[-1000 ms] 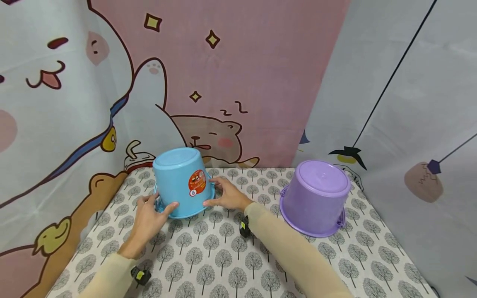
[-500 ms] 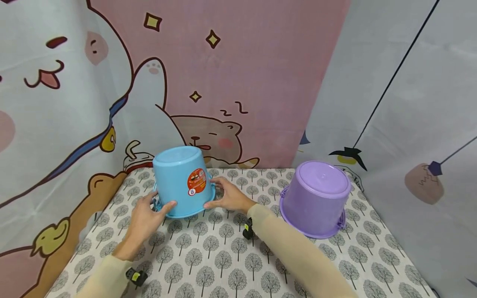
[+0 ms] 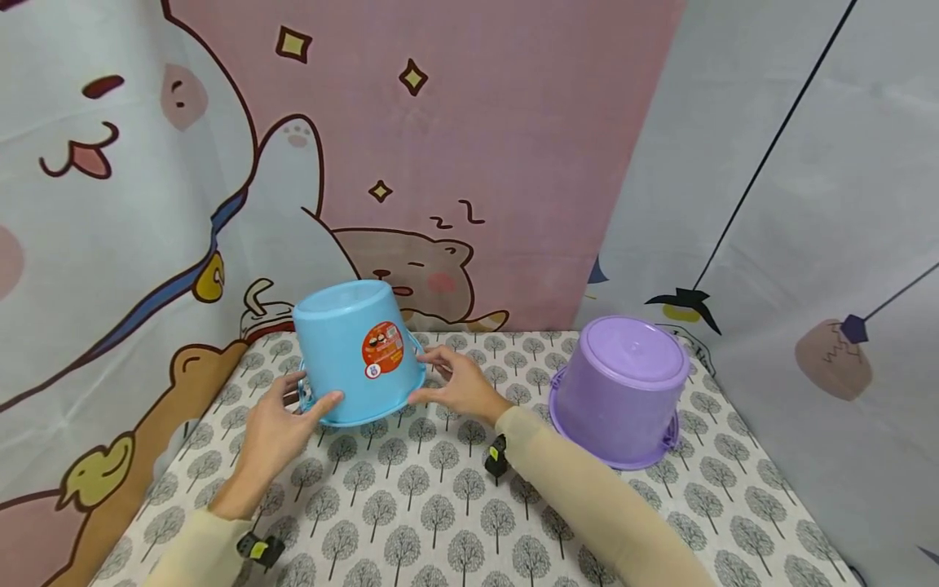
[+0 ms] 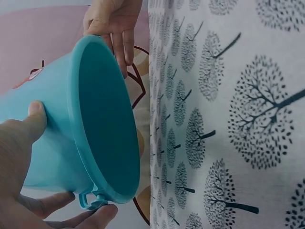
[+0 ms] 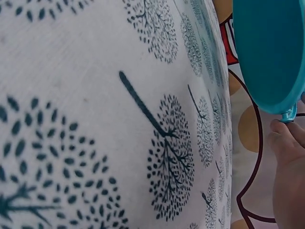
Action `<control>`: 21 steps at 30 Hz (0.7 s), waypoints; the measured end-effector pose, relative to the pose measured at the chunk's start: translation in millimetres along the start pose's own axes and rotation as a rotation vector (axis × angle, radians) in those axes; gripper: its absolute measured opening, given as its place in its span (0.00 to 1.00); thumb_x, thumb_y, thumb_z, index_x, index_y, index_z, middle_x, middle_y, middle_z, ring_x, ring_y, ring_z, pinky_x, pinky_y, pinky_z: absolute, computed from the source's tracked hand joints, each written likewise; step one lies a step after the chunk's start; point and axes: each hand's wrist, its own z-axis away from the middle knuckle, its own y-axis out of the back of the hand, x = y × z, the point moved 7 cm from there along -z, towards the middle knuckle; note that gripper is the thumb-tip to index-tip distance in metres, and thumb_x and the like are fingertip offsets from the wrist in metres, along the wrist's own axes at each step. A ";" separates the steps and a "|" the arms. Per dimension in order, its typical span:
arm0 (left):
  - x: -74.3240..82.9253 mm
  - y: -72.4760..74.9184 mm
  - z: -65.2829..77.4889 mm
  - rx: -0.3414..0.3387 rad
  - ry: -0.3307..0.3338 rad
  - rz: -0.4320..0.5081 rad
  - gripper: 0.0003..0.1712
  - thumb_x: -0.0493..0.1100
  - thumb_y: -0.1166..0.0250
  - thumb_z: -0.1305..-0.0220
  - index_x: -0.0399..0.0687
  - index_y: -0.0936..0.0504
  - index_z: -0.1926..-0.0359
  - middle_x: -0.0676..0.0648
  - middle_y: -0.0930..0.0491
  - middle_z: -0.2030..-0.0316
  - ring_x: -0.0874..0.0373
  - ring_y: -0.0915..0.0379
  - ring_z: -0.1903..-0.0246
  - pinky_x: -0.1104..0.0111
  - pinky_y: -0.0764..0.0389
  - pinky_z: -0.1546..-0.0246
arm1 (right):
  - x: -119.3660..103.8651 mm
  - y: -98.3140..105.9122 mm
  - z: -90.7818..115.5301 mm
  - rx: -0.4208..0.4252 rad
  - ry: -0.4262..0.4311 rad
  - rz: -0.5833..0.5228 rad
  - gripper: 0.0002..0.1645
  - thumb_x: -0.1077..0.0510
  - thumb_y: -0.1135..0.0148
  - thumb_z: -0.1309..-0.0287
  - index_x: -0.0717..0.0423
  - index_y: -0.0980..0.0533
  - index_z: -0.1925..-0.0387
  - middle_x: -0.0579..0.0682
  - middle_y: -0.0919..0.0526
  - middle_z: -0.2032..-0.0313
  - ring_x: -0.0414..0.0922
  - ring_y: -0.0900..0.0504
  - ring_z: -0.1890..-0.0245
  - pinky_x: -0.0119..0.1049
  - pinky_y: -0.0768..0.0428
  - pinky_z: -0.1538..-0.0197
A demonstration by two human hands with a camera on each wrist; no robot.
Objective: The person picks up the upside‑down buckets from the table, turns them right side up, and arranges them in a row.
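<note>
A light blue bucket (image 3: 333,359) with a red round sticker is held upside down between both hands, its base leaning left. My left hand (image 3: 275,428) grips its left side near the rim, thumb on the front wall and fingers by the handle joint (image 4: 93,200). On the other side, my right hand (image 3: 464,387) pinches the rim around the right handle joint. Through the left wrist view the bucket's mouth (image 4: 107,124) faces the tablecloth, with a gap between them. The right wrist view catches part of the same blue rim (image 5: 274,107) and my right fingers touching it.
A purple bucket (image 3: 623,399) stands upside down on the right of the table, beyond my right sleeve (image 3: 587,497). The tablecloth (image 3: 440,465) has a tree print. Cartoon-printed curtains (image 3: 513,163) hang close behind the table and along both sides.
The blue bucket has risen a little, shifted slightly left and tipped more, its right side higher. Both hands moved along with it. The purple bucket stays put.
</note>
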 end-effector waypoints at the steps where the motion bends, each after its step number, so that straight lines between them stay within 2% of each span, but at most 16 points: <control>1: 0.7 0.6 0.9 0.005 0.002 0.007 0.65 0.76 0.24 0.27 0.39 0.37 0.10 0.22 0.29 0.17 0.22 0.24 0.22 0.31 0.12 0.28 | -1.1 1.2 0.5 0.009 0.006 -0.013 0.43 0.45 0.04 0.47 0.48 0.17 0.33 0.50 0.19 0.18 0.55 0.25 0.12 0.52 0.26 0.10; 5: 2.2 3.7 3.6 0.018 0.006 0.036 0.63 0.76 0.24 0.27 0.38 0.34 0.12 0.22 0.25 0.20 0.23 0.19 0.26 0.36 0.07 0.33 | -5.5 5.9 4.2 0.038 0.047 -0.057 0.31 0.48 0.06 0.44 0.51 0.14 0.44 0.58 0.22 0.16 0.56 0.25 0.12 0.51 0.25 0.10; 8: 2.4 6.6 5.1 0.024 0.005 0.054 0.59 0.75 0.23 0.26 0.37 0.30 0.16 0.21 0.24 0.22 0.23 0.18 0.27 0.36 0.07 0.33 | -7.7 8.8 6.9 0.057 0.078 -0.066 0.27 0.50 0.07 0.43 0.53 0.13 0.48 0.59 0.22 0.15 0.55 0.23 0.13 0.47 0.23 0.12; 10: 3.3 8.6 7.2 0.034 -0.005 0.062 0.53 0.73 0.22 0.26 0.37 0.25 0.22 0.22 0.22 0.23 0.24 0.17 0.27 0.36 0.07 0.33 | -9.8 11.1 8.1 0.077 0.095 -0.050 0.26 0.51 0.07 0.43 0.54 0.12 0.49 0.58 0.21 0.16 0.56 0.22 0.15 0.46 0.21 0.14; 13: 5.4 11.1 9.0 0.049 -0.044 0.074 0.42 0.70 0.21 0.25 0.40 0.18 0.34 0.25 0.16 0.27 0.27 0.13 0.30 0.39 0.06 0.33 | -12.3 14.5 9.5 0.105 0.114 -0.035 0.24 0.51 0.09 0.41 0.55 0.12 0.50 0.59 0.20 0.18 0.60 0.18 0.18 0.51 0.18 0.15; 15: 6.5 12.7 9.7 0.058 -0.073 0.078 0.36 0.69 0.21 0.25 0.43 0.14 0.40 0.30 0.12 0.30 0.30 0.11 0.31 0.48 0.04 0.34 | -14.5 17.2 10.2 0.126 0.134 -0.025 0.21 0.51 0.10 0.39 0.55 0.12 0.50 0.60 0.17 0.21 0.63 0.17 0.20 0.54 0.16 0.17; 17: 7.4 13.9 10.1 0.063 -0.101 0.084 0.31 0.68 0.21 0.24 0.46 0.12 0.45 0.34 0.10 0.32 0.33 0.09 0.33 0.64 0.04 0.37 | -17.0 19.3 10.9 0.144 0.154 -0.013 0.19 0.53 0.12 0.37 0.54 0.12 0.51 0.60 0.14 0.25 0.63 0.14 0.23 0.55 0.14 0.19; 19: 7.6 14.9 10.4 0.063 -0.121 0.095 0.28 0.67 0.21 0.23 0.48 0.11 0.47 0.36 0.09 0.32 0.34 0.09 0.33 0.80 0.09 0.42 | -19.5 21.4 12.1 0.162 0.169 -0.005 0.18 0.54 0.12 0.37 0.54 0.11 0.51 0.57 0.11 0.29 0.62 0.12 0.26 0.55 0.12 0.21; 21: 8.4 15.9 11.0 0.060 -0.142 0.110 0.26 0.65 0.22 0.22 0.48 0.10 0.48 0.36 0.10 0.31 0.35 0.09 0.32 0.90 0.17 0.46 | -22.2 23.3 13.3 0.181 0.178 0.000 0.17 0.54 0.12 0.37 0.53 0.11 0.52 0.55 0.08 0.32 0.58 0.09 0.29 0.54 0.10 0.23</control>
